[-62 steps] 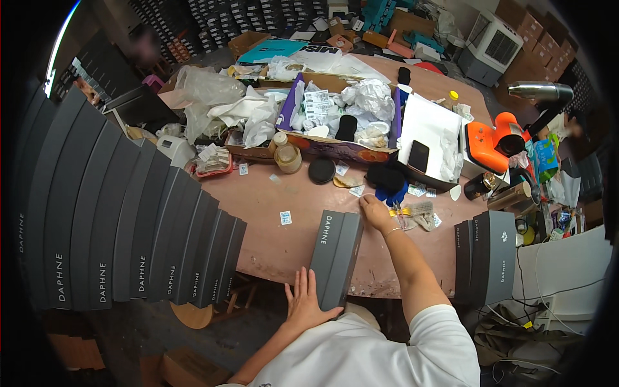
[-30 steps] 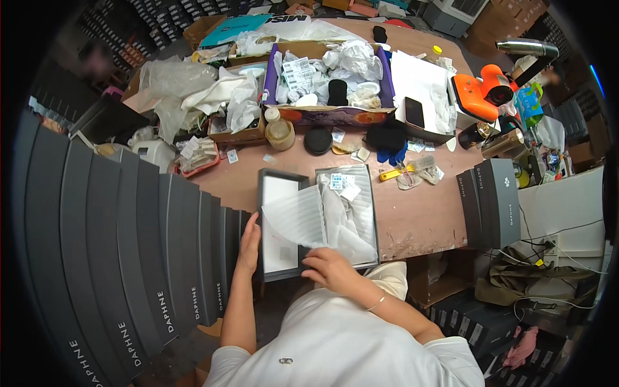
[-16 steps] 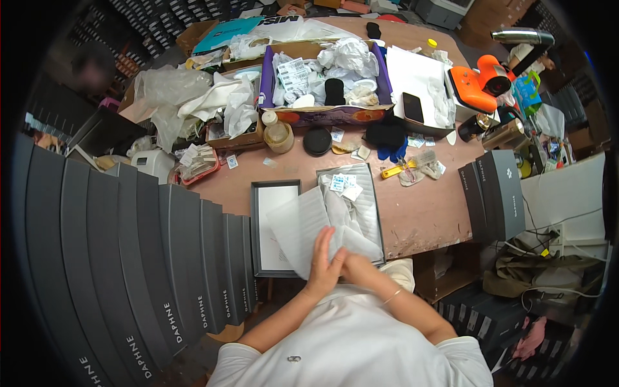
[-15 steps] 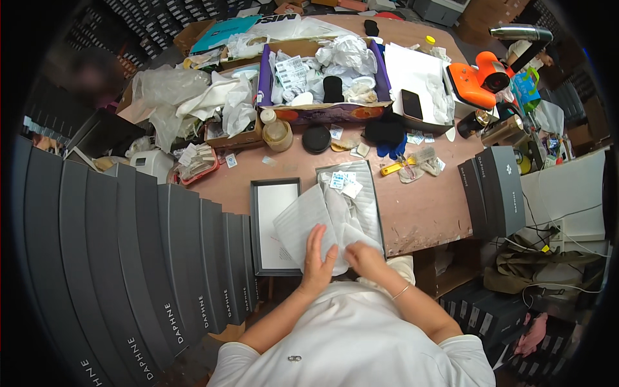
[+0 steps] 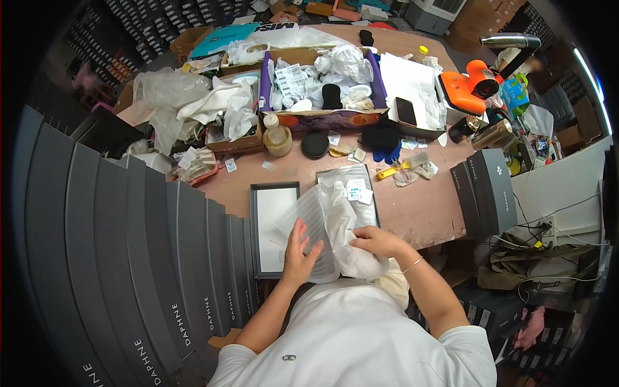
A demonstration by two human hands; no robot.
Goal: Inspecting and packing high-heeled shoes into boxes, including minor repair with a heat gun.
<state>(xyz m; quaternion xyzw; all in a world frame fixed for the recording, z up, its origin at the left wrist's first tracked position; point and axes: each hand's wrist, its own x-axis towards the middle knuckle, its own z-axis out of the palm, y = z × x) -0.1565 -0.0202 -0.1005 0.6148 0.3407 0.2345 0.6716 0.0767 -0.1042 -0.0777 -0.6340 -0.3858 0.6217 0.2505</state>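
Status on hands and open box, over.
Right hand on white bundle. Left hand open at translucent sheet. Small packets at open box's far end.

I am viewing a pinkish worktable (image 5: 419,209). Beyond it, dark boxes (image 5: 187,29) are rising in stacks, and an air cooler (image 5: 433,14) is standing near brown cartons (image 5: 483,31). Right of the worktable, a white panel (image 5: 570,184) is standing and a light strip (image 5: 594,86) is glowing.

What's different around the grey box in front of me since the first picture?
The closed grey box is now open, its other half lying to its left. White wrapping shows. Your right hand has moved back from beside the box's far end onto it; your left hand is at the translucent sheet spread leftward. The phone stayed put.
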